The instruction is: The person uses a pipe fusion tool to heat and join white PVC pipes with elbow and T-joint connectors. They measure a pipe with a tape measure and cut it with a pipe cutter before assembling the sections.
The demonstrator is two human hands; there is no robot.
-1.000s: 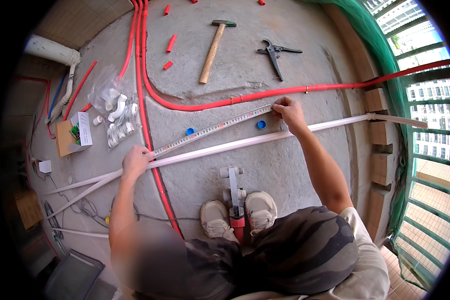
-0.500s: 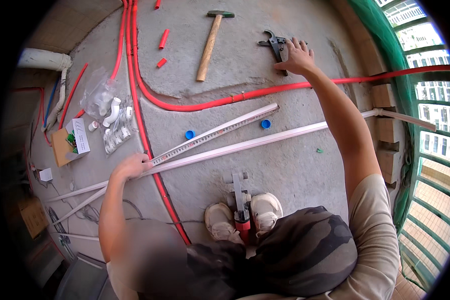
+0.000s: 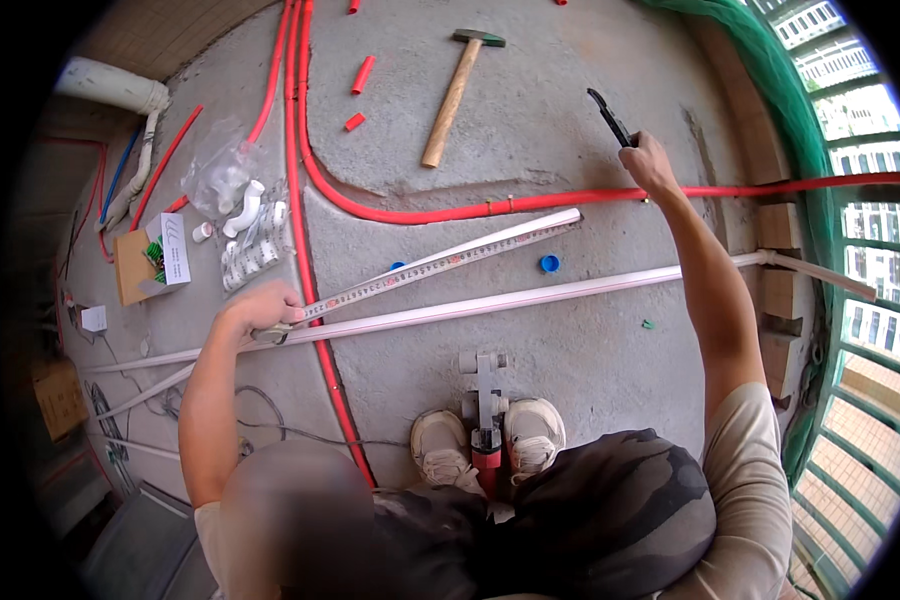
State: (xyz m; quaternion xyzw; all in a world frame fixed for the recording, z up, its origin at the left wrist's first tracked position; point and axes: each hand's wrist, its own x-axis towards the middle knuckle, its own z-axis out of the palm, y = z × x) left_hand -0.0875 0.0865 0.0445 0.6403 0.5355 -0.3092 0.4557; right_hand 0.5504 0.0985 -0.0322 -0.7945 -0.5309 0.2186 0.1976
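Observation:
My left hand (image 3: 263, 308) is closed around a white plastic pipe (image 3: 510, 234) and the end of an extended tape measure (image 3: 440, 264). The tape's marked blade runs along the pipe, out to the pipe's far right end. In my right hand (image 3: 650, 163) is a black pipe cutter (image 3: 610, 118), gripped by its handles and raised off the floor. A longer white pipe (image 3: 530, 300) crosses the floor just nearer to me. Two blue caps (image 3: 550, 264) lie by the measured pipe, one partly hidden behind it.
Red pipes (image 3: 420, 215) run along the concrete floor. A hammer (image 3: 455, 95) lies beyond them, near short red offcuts (image 3: 363, 75). At left are bagged white fittings (image 3: 255, 260) and an opened box (image 3: 145, 260). A grey tool (image 3: 485, 400) stands between my shoes. Green railings (image 3: 875, 400) border the right.
My right hand has taken hold of the pipe cutter, lifted it off the floor and drawn it nearer. My left hand stays on the pipe and tape. The view has shifted slightly.

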